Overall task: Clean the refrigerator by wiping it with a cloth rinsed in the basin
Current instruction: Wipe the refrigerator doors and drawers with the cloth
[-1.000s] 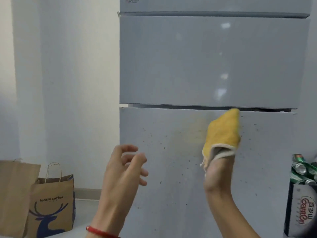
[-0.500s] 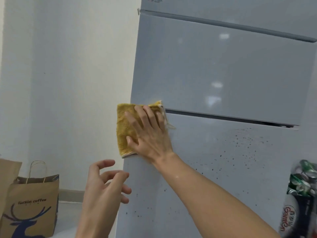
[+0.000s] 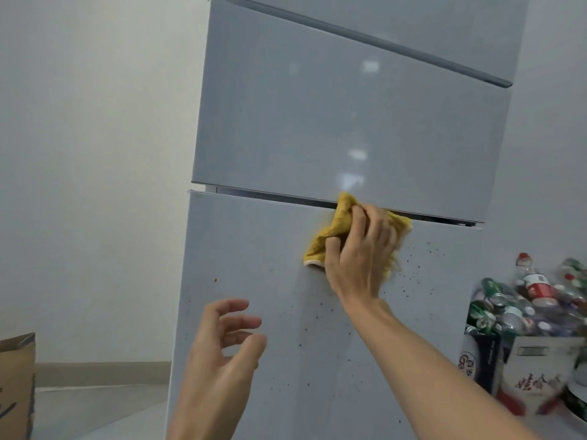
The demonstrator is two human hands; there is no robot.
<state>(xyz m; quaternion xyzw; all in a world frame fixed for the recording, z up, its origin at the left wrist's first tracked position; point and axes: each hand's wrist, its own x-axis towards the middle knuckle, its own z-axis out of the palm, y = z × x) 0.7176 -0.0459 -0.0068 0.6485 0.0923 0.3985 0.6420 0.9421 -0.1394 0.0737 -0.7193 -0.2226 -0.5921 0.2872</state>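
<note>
A tall grey refrigerator (image 3: 333, 128) fills the middle of the head view. Its lower door (image 3: 254, 312) carries many small dark specks, thickest at the right. My right hand (image 3: 359, 255) presses a bunched yellow cloth (image 3: 327, 230) flat against the top of the lower door, just under the gap between the doors. My left hand (image 3: 222, 354) hovers in front of the lower door with its fingers curled apart and nothing in it. No basin is in view.
A box piled with empty cans and bottles (image 3: 533, 312) stands right of the refrigerator. A brown paper bag (image 3: 16, 385) shows at the bottom left edge, by the white wall (image 3: 95, 154) and the floor.
My right hand has swept the cloth from the door's right side to its top left corner and back toward the middle. The view has shifted left and tilted.
</note>
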